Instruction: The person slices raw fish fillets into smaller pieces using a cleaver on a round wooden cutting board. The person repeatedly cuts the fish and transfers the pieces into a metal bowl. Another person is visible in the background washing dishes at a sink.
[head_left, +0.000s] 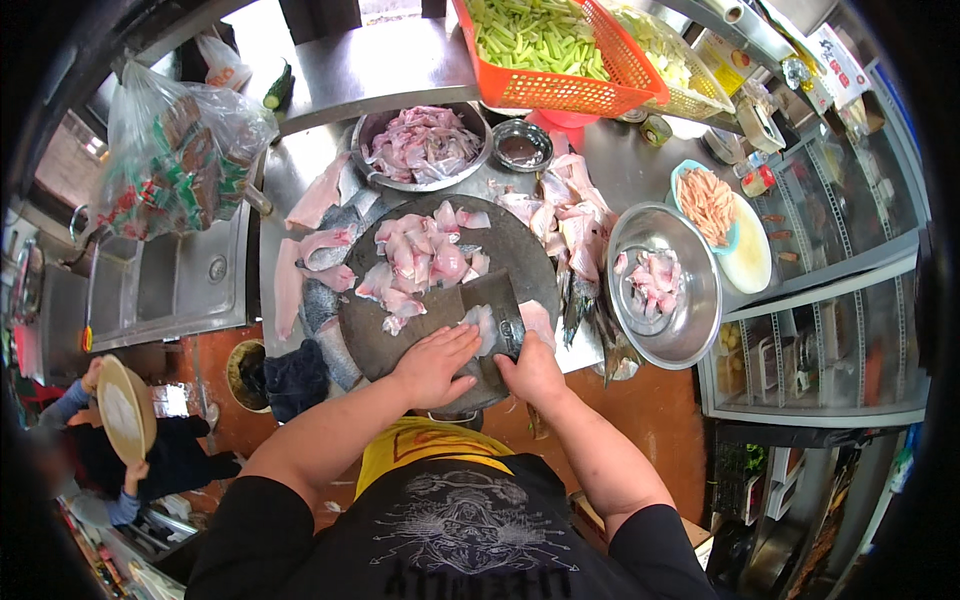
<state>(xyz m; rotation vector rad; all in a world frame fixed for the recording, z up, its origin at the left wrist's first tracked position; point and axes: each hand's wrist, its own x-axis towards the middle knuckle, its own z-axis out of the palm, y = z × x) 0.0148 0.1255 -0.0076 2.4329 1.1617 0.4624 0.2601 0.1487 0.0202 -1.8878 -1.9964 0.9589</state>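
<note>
On the round dark cutting board (360, 330), my right hand (535, 369) grips a broad cleaver (491, 296) at its handle end. The blade lies nearly flat, with a pale slice of fish (481, 328) on it. My left hand (439, 360) is spread flat, its fingertips at the blade and the slice; it grasps nothing. A pile of cut fish pieces (420, 251) covers the board's far part. One more piece of fish (537, 319) lies just right of the blade, partly behind my right hand.
A steel bowl of fish pieces (621, 300) stands at right, a steel basin of fish strips (367, 154) behind the board. Fish fillets (289, 289) lie left, fish parts (577, 217) right. An orange basket (540, 94) sits on the shelf. At far left a person holds a bowl (150, 420).
</note>
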